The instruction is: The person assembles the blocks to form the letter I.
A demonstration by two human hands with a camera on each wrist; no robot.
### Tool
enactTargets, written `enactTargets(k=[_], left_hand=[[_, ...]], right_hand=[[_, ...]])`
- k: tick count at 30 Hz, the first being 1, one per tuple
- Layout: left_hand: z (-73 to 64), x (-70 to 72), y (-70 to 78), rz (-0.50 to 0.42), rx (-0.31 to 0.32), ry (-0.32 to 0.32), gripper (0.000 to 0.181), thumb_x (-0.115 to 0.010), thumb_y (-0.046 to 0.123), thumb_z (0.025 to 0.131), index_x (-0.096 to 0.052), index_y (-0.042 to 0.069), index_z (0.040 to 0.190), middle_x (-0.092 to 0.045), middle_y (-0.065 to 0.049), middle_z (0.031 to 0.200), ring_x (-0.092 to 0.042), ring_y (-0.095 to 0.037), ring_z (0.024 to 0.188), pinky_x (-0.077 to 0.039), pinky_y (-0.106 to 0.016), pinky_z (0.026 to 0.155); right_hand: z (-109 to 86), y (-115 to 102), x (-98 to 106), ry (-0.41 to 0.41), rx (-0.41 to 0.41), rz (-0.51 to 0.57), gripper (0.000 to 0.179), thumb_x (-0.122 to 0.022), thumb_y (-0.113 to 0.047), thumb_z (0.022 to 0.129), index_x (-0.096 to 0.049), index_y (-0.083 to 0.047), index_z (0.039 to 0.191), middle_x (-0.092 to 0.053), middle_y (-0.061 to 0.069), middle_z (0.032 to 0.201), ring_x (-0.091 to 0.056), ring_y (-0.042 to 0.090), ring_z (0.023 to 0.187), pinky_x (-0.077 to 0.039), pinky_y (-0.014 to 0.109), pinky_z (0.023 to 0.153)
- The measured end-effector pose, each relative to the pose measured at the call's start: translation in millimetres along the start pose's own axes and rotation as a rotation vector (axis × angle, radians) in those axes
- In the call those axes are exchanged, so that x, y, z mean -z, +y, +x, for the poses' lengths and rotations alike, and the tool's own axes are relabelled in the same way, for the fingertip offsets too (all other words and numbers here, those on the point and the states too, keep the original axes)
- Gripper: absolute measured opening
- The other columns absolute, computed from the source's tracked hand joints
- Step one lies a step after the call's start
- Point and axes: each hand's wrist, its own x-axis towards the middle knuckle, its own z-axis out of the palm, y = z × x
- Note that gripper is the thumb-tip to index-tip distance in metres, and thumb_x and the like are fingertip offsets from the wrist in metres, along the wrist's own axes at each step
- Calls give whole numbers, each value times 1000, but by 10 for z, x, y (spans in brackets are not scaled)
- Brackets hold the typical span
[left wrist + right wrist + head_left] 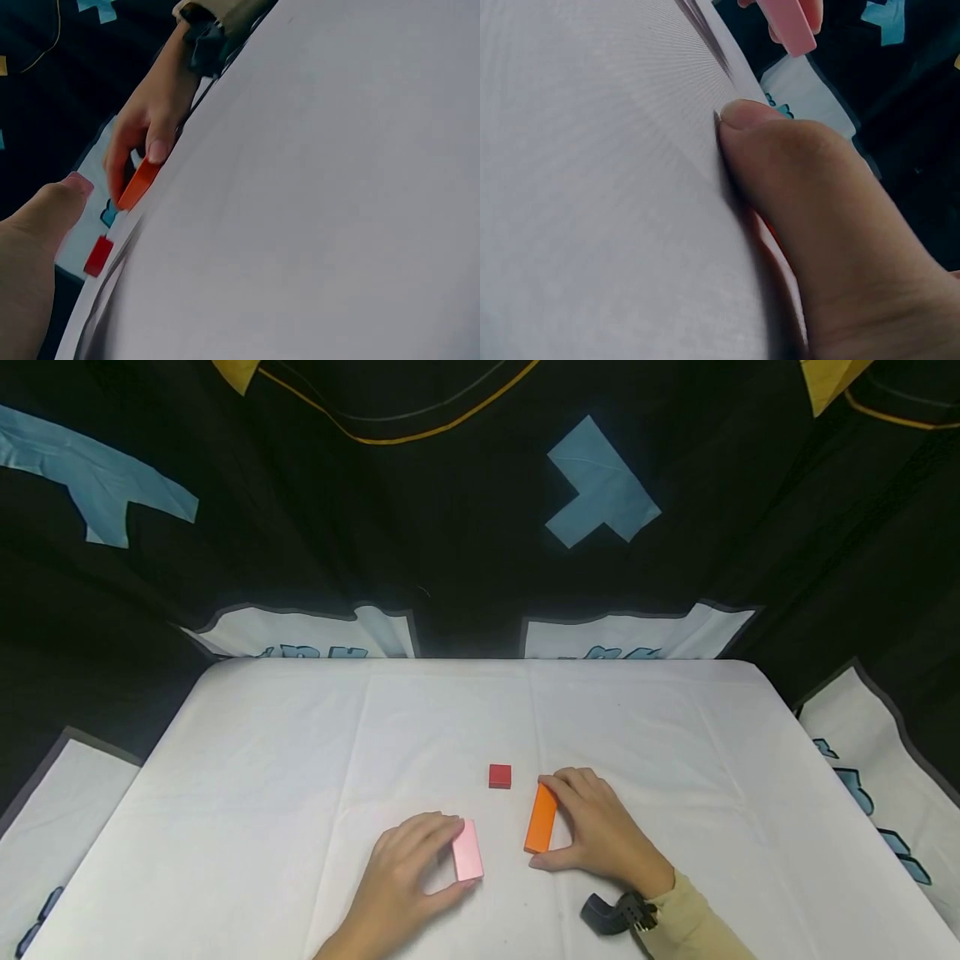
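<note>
Counting both grips as loaded: our left grip [408,868] pinches the pink block [468,853], thumb at its near end, fingers at its far end, spread about the block's length; our right grip [600,827] pinches the orange block [541,820] likewise. Both blocks are around mid-width of the bench [225,760], well apart from its far and side edges, with wide room outboard of each hand. The red block [499,777] sits past pink, near orange's far end. Dark curtain [375,543] hangs beyond the far edge. Black wrist device [618,913] is at our right sleeve [697,922]. Left wrist view shows orange side-on; right wrist view shows pink side-on, orange mostly thumb-hidden. Can't tell if either touches the bench.
</note>
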Motion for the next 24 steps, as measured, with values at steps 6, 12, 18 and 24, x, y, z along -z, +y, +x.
enactTargets(k=[6, 12, 18, 24], left_hand=[[-38, -43, 81, -1, -72, 16, 59, -83, 46, 75, -67, 19, 125, -66, 9, 122, -60, -15, 115, -48, -43, 86], [-80, -71, 137, 3, -146, 13, 60, -81, 48, 75, -68, 17, 124, -67, 7, 121, -62, -16, 113, -51, -40, 83], [-110, -95, 186, 2, -186, -6, 62, -83, 50, 72, -68, 17, 123, -67, 7, 119, -62, -14, 110, -52, -37, 82], [-145, -133, 201, -5, -201, -2, 63, -83, 50, 71, -68, 17, 123, -66, 9, 119, -60, -14, 111, -50, -35, 84]], right_hand=[[-5, 7, -4, 3, 4, 3, 104, -71, -83, 60, -55, -17, 139, -55, -4, 124, -48, 15, 116, -43, 39, 98], [-4, 3, 2, 5, 4, 2, 104, -71, -83, 61, -55, -17, 139, -55, -4, 124, -48, 15, 116, -43, 39, 98], [-3, -11, 14, 0, 1, -8, 104, -71, -83, 61, -55, -17, 139, -56, -3, 124, -48, 15, 116, -44, 39, 98], [-7, -10, 15, 7, 4, -9, 103, -72, -82, 61, -55, -17, 138, -56, -3, 124, -48, 15, 115, -44, 39, 98]])
